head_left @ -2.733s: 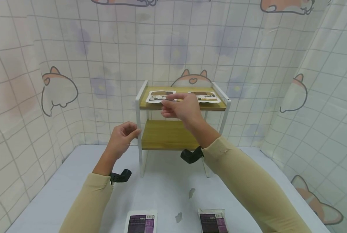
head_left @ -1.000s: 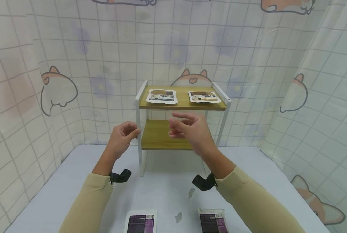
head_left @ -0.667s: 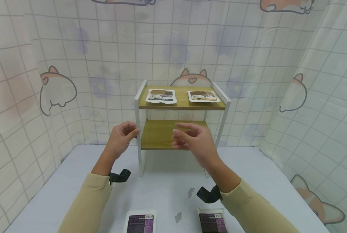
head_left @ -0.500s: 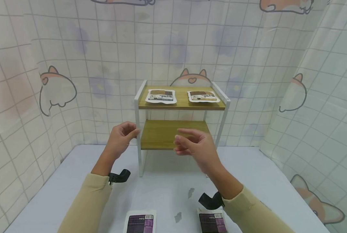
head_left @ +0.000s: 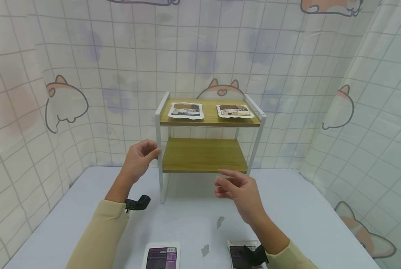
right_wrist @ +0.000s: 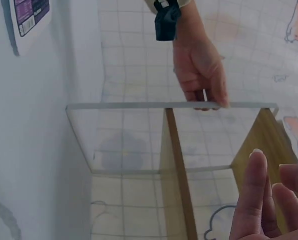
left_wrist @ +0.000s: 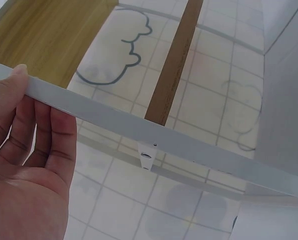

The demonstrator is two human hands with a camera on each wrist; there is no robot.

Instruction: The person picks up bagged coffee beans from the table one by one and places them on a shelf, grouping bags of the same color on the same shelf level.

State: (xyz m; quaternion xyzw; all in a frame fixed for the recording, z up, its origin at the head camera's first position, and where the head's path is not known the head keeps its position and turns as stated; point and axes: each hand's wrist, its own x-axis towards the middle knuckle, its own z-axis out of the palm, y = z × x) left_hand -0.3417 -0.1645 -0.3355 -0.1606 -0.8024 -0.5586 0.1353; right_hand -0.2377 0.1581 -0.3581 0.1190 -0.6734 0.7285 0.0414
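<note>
My left hand (head_left: 138, 160) pinches the white front-left post (left_wrist: 109, 112) of a two-tier shelf rack (head_left: 203, 155), thumb on one side and fingers behind it. My right hand (head_left: 240, 192) hangs in the air below and before the lower board's front edge, fingers loosely bent, holding nothing. Two flat white-edged packets with printed labels, a left one (head_left: 186, 111) and a right one (head_left: 235, 111), lie side by side on the top board. Nearer to me on the table are two purple-and-black labelled packets, a left one (head_left: 161, 257) and a right one (head_left: 235, 252), the latter partly covered by the right wrist's camera.
The white table (head_left: 96, 216) bears two grey worn patches, one of them a small patch (head_left: 205, 250) between the near packets. A grid-patterned curtain (head_left: 136, 56) with cartoon animals encloses the back and both sides. Dark wrist cameras jut below each wrist.
My right hand has left the left packet on the top board and come down and back toward me, past the lower board. The left hand stays on the post.
</note>
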